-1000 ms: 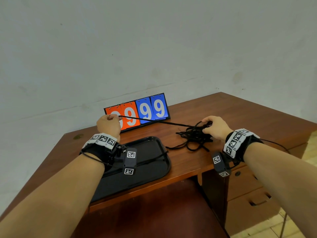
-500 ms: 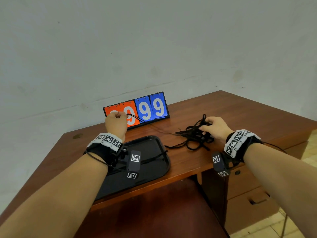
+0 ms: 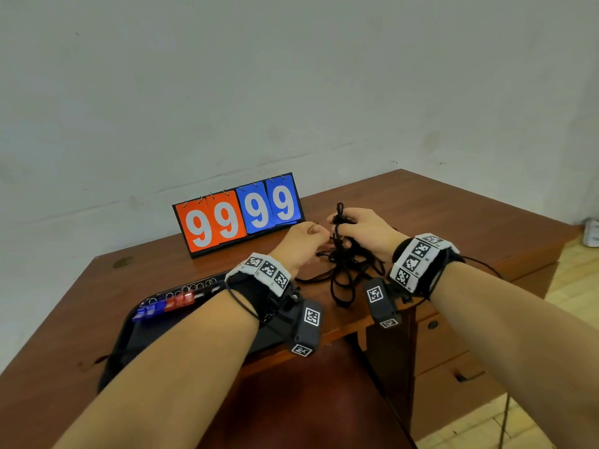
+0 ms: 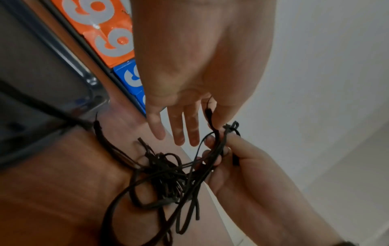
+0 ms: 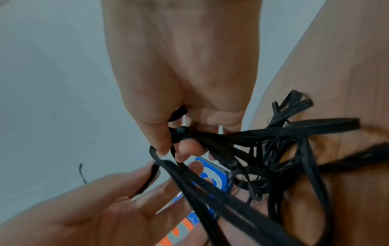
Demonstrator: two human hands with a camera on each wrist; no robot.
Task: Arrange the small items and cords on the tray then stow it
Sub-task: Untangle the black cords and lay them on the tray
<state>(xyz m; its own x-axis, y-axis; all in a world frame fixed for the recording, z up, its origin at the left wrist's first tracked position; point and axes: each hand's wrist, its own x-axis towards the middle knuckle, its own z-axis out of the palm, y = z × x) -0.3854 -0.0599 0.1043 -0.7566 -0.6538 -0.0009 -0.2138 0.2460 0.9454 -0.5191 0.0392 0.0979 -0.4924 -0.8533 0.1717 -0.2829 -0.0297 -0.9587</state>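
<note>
A tangle of black cords point(image 3: 345, 270) point(image 4: 166, 179) point(image 5: 263, 158) lies on the wooden desk right of the black tray point(image 3: 162, 335) point(image 4: 42, 74). My right hand point(image 3: 363, 226) point(image 5: 179, 74) grips a bunch of strands and holds their top above the desk. My left hand point(image 3: 304, 241) point(image 4: 200, 74) is right beside it. Its thumb and forefinger pinch one cord end, and its other fingers are straight. A row of blue and red clips point(image 3: 165, 306) with metal rings lies along the tray's far edge.
A flip scoreboard point(image 3: 240, 212) reading 9999 stands at the back of the desk point(image 3: 453, 215), just behind my hands. Desk drawers point(image 3: 453, 367) are at the lower right. A dark red chair seat point(image 3: 308, 400) is below the front edge.
My left hand has moved right from in front of the scoreboard to meet my right hand, bringing its strand along. My right hand has lifted the bundle a little.
</note>
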